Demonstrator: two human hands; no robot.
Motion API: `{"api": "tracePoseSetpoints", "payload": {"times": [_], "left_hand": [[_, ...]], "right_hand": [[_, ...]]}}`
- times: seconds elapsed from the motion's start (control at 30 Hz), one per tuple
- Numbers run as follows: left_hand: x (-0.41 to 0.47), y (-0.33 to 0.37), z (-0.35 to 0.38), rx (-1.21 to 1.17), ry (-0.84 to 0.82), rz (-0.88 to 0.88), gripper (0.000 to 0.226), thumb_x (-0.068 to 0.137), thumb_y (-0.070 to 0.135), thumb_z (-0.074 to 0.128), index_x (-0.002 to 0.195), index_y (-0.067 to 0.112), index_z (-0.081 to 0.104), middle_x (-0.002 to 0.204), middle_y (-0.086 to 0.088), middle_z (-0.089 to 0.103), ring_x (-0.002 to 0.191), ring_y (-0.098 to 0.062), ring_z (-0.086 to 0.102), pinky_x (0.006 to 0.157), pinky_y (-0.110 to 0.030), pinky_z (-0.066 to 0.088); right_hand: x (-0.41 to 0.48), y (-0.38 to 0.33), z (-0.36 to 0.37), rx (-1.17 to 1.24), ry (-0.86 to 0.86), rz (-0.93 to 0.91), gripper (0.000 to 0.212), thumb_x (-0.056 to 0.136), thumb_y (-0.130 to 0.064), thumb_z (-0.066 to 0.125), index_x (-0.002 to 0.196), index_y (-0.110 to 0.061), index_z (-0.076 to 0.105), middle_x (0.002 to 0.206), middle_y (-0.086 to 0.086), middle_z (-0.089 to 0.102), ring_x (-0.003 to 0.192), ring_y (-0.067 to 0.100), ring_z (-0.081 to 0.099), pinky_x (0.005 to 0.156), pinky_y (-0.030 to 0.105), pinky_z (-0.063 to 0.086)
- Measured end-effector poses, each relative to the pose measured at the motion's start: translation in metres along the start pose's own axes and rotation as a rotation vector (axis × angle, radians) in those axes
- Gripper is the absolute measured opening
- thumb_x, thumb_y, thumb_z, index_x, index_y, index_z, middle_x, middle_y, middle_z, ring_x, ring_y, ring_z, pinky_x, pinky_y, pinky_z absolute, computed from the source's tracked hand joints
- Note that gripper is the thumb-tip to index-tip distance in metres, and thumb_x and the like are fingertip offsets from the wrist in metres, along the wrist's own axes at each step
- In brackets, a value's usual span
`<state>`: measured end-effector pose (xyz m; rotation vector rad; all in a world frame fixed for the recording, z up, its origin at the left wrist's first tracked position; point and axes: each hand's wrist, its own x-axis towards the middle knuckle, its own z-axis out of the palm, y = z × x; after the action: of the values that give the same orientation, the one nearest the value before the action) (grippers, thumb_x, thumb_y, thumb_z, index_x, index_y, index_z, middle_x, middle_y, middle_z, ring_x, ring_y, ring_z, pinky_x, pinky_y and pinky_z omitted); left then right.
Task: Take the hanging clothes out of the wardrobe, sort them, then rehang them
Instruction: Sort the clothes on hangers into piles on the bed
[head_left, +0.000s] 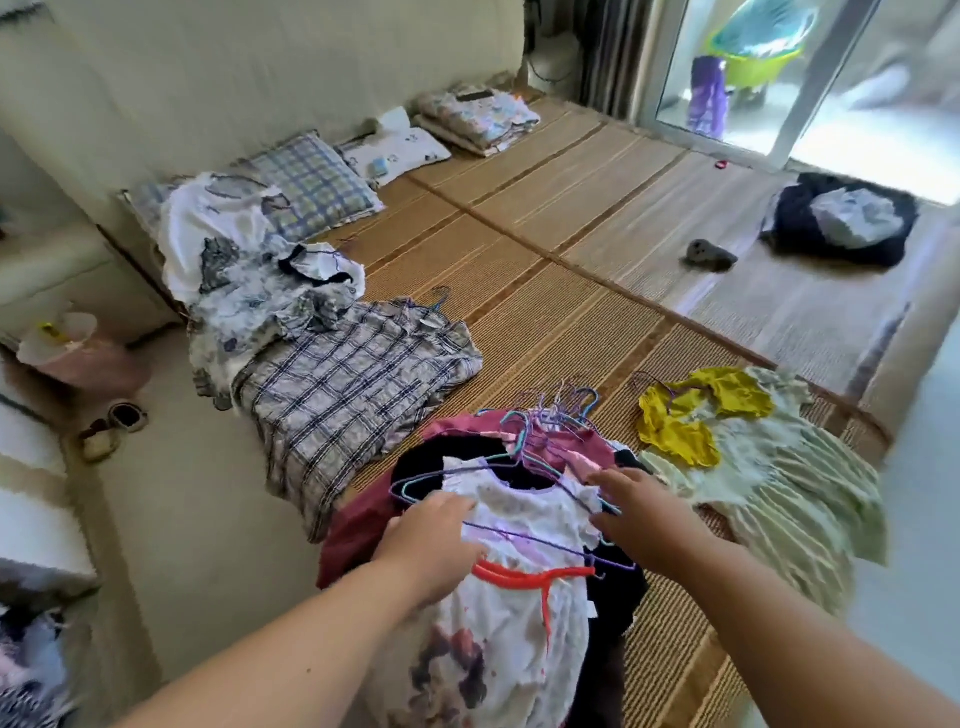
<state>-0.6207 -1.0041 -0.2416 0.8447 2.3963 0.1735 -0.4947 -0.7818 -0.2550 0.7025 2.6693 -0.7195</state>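
A pile of clothes on hangers lies at the bed's near edge. On top is a white floral top (519, 613) with an orange hanger (524, 578) across it, over maroon and black garments. A bunch of thin wire hangers (550, 421) fans out at its far end. My left hand (434, 540) rests on the white top's left shoulder with its fingers laid flat. My right hand (636, 506) reaches onto the right shoulder, its fingers by the hanger wire; whether they hold it is unclear. A plaid shirt pile (343, 384) lies left, a pale green and yellow dress (753, 467) right.
The bed is covered by a woven straw mat (545, 291). Pillows (311, 187) and folded bedding (478, 117) line the headboard. A dark clothes heap (841, 218) and a grey object (709, 255) lie far right. Slippers (111, 431) and a pink bin (78, 348) stand on the floor at left.
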Motion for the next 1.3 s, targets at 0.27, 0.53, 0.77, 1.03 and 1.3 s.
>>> {"api": "tracePoseSetpoints", "payload": {"times": [0.27,0.53,0.77,1.03,1.3], "left_hand": [[0.104,-0.061,-0.028,0.13,-0.095,0.237,0.058,0.087,0.048,0.052,0.141,0.034,0.036,0.147,0.004,0.036,0.133,-0.019,0.038,0.107,-0.04,0.034],[0.171,-0.096,0.023,0.233,-0.185,0.239,0.058,0.084,0.044,0.053,0.139,0.034,0.036,0.142,0.003,0.039,0.129,-0.022,0.042,0.102,-0.042,0.038],[0.227,-0.136,0.08,0.327,-0.238,0.117,0.089,0.076,0.048,0.064,0.147,0.033,0.012,0.156,-0.002,0.012,0.14,-0.028,0.023,0.104,-0.048,0.034],[0.226,-0.155,0.076,0.241,-0.275,0.049,0.063,0.088,0.042,0.05,0.144,0.033,0.022,0.141,-0.005,0.039,0.127,-0.03,0.042,0.102,-0.048,0.036],[0.158,-0.153,-0.018,-0.102,-0.123,0.132,0.029,0.096,0.025,0.047,0.123,0.027,0.057,0.117,-0.001,0.064,0.108,-0.02,0.057,0.088,-0.029,0.044]], "right_hand": [[0.045,-0.02,0.063,0.16,0.036,0.292,0.06,0.088,-0.033,0.058,0.143,-0.025,0.036,0.146,0.003,0.038,0.132,0.02,0.039,0.107,0.035,0.037],[0.086,0.004,0.122,0.21,-0.006,0.425,0.072,0.087,-0.037,0.058,0.148,-0.022,0.024,0.153,0.004,0.028,0.137,0.021,0.032,0.109,0.035,0.034],[0.132,0.044,0.181,0.208,0.007,0.556,0.066,0.093,-0.051,0.044,0.148,-0.02,0.024,0.153,0.007,0.025,0.14,0.025,0.025,0.11,0.042,0.026],[0.121,0.035,0.172,0.194,0.351,0.527,0.016,0.09,-0.023,0.059,0.099,-0.022,0.072,0.086,0.009,0.068,0.087,0.032,0.061,0.071,0.037,0.044],[0.072,-0.017,0.07,0.68,0.338,0.302,0.024,0.088,-0.014,0.064,0.077,-0.035,0.067,0.072,-0.007,0.066,0.064,0.01,0.054,0.063,0.02,0.041]]}}
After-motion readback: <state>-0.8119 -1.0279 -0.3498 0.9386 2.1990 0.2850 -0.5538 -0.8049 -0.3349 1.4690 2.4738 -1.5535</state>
